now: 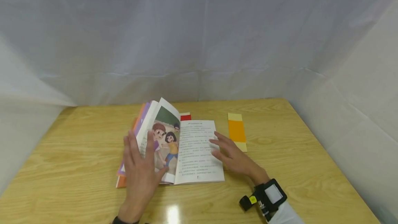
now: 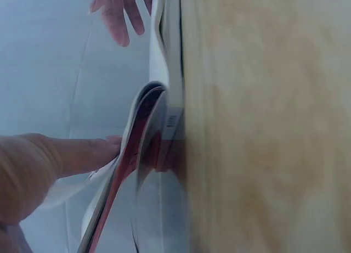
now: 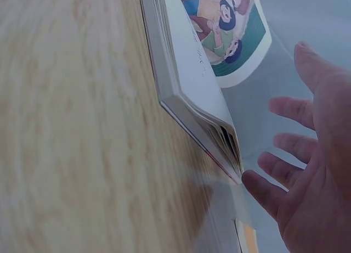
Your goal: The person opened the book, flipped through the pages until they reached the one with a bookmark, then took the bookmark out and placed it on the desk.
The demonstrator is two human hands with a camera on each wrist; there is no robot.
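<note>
an open book (image 1: 186, 151) lay flat on the wooden table (image 1: 77, 141), near its middle. its left-hand page carried a colour drawing of children; its right-hand page (image 1: 199, 151) carried printed text. the leaves on the left side stood fanned and partly raised, with a purple and orange cover edge showing beneath them.

the left hand (image 1: 140, 168) rested on the left side of the book, fingers straight and spread, pressing the raised leaves and the illustrated page; it gripped nothing. in the left wrist view the fingertips (image 2: 104, 149) touched the curved leaves, which bowed away from the table.

the right hand (image 1: 230, 153) lay at the book's right edge, fingers extended and relaxed, the fingertips on or just over the margin of the text page; whether they actually touched the paper could not be told. it held nothing. the right wrist view showed the open palm beside the corner of the page block.

a yellow and orange bookmark (image 1: 237, 131) lay flat on the table just right of the book, apart from it. a red strip (image 1: 185, 116) protruded at the book's far edge. a black device (image 1: 267, 196) was strapped to the right wrist.
</note>
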